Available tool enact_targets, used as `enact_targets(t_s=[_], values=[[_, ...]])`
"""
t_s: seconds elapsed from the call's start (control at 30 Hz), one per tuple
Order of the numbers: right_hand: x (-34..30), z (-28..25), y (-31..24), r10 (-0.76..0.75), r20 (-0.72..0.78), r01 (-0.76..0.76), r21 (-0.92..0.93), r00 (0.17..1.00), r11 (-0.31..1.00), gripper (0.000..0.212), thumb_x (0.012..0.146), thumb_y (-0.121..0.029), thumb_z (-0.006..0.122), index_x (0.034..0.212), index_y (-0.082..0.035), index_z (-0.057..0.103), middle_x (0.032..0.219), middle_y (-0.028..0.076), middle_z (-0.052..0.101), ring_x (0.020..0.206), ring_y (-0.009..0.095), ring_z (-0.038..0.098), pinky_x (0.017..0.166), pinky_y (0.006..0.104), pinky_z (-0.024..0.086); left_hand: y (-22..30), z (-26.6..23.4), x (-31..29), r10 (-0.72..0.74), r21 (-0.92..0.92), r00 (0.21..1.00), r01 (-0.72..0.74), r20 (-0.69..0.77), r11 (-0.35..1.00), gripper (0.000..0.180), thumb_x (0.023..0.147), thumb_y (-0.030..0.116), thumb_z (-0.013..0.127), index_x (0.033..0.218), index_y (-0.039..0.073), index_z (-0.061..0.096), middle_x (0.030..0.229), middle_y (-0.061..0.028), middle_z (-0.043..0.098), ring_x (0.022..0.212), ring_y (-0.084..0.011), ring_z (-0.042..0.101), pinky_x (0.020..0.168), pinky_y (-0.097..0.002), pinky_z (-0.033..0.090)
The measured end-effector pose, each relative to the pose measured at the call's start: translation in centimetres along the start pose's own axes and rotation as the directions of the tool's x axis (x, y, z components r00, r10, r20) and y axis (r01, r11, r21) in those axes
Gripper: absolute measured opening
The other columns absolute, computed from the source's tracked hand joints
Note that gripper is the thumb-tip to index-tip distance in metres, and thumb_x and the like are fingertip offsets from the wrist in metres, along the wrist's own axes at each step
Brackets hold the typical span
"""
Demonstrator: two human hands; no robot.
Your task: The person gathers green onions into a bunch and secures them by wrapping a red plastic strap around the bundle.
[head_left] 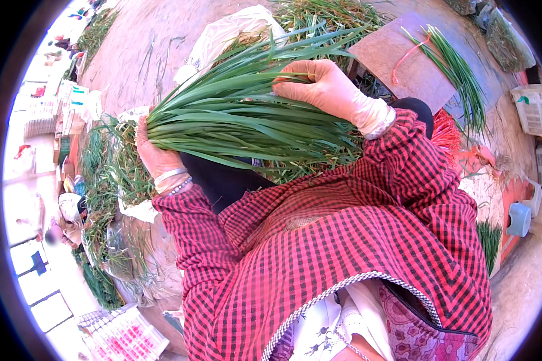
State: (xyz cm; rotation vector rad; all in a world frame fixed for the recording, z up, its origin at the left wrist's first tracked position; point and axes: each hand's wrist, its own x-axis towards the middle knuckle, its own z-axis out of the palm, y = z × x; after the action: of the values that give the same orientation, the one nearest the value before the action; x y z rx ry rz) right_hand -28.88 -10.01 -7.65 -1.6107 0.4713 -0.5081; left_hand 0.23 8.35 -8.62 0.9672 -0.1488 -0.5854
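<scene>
A wide bunch of long green Chinese chives [241, 120] fans out across the middle of the view, above my lap. My left hand [155, 150], in a pale glove, is closed round the gathered stem ends at the left. Over the leafy right side, my gloved right hand [325, 87] pinches a chive leaf between thumb and fingertips. To its right, a smaller chive bundle [457, 69] lies on a flat board [397, 57], with a pink tie [408, 55] across it.
Loose chives and trimmings [337, 15] heap up beyond the bunch, beside a white plastic bag [238, 30]. More greens [105, 174] lie along the left. Red ties [445, 133] hang near my right knee. A white crate [535, 110] and a blue cup [518, 219] stand at the right.
</scene>
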Motion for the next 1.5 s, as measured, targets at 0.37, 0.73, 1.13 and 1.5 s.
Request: enact_targets(t_s=[0.37, 0.73, 1.13, 1.5], values=[[-0.6, -1.3, 0.2, 0.064, 0.037, -0.057, -0.163, 0.997, 0.985, 0.019, 0.09, -0.014, 0.061, 0.1, 0.001, 0.065, 0.079, 0.003, 0.066, 0.065, 0.006, 0.056, 0.058, 0.0221, 0.045, 0.1, 0.2, 0.4, 0.007, -0.034, 1.0, -0.006, 0.028, 0.999, 0.035, 0.097, 0.023, 0.054, 0.117, -0.004, 0.061, 0.113, -0.0176, 0.067, 0.101, -0.0292, 0.065, 0.09, -0.0431, 0.054], [-4.0, -13.1, 6.9, -0.012, -0.208, -0.143, -0.713, 0.978, 0.687, 0.027, 0.086, -0.02, 0.062, 0.111, -0.01, 0.068, 0.098, 0.008, 0.067, 0.088, 0.018, 0.063, 0.078, 0.0297, 0.05, 2.0, -6.7, 1.4, 0.342, 0.352, 0.939, -0.308, -0.036, 0.884, 0.036, 0.102, 0.022, 0.042, 0.127, 0.0, 0.054, 0.12, -0.0168, 0.063, 0.103, -0.0305, 0.064, 0.087, -0.0455, 0.055], [-2.4, -7.9, 3.3, -0.117, -0.26, 0.046, -0.265, 0.959, 0.963, 0.025, 0.09, -0.016, 0.064, 0.11, -0.003, 0.067, 0.101, 0.009, 0.068, 0.096, 0.012, 0.062, 0.084, 0.027, 0.048, 2.5, -13.7, 6.6, 0.203, 0.25, 0.97, -0.166, -0.131, 0.954, 0.05, 0.102, 0.043, 0.034, 0.129, 0.008, 0.056, 0.131, -0.0115, 0.06, 0.117, -0.0339, 0.054, 0.097, -0.0541, 0.042], [3.3, -4.6, 4.3, -0.1, -0.168, -0.002, -0.522, 0.981, 0.853, 0.037, 0.083, -0.04, 0.068, 0.107, -0.013, 0.073, 0.102, 0.014, 0.07, 0.095, 0.03, 0.066, 0.085, 0.0364, 0.051, 1.8, -8.0, 4.5, 0.299, 0.353, 0.948, -0.245, -0.108, 0.903, 0.042, 0.101, 0.039, 0.042, 0.122, 0.005, 0.058, 0.118, -0.0153, 0.064, 0.104, -0.0332, 0.062, 0.083, -0.0505, 0.054]])
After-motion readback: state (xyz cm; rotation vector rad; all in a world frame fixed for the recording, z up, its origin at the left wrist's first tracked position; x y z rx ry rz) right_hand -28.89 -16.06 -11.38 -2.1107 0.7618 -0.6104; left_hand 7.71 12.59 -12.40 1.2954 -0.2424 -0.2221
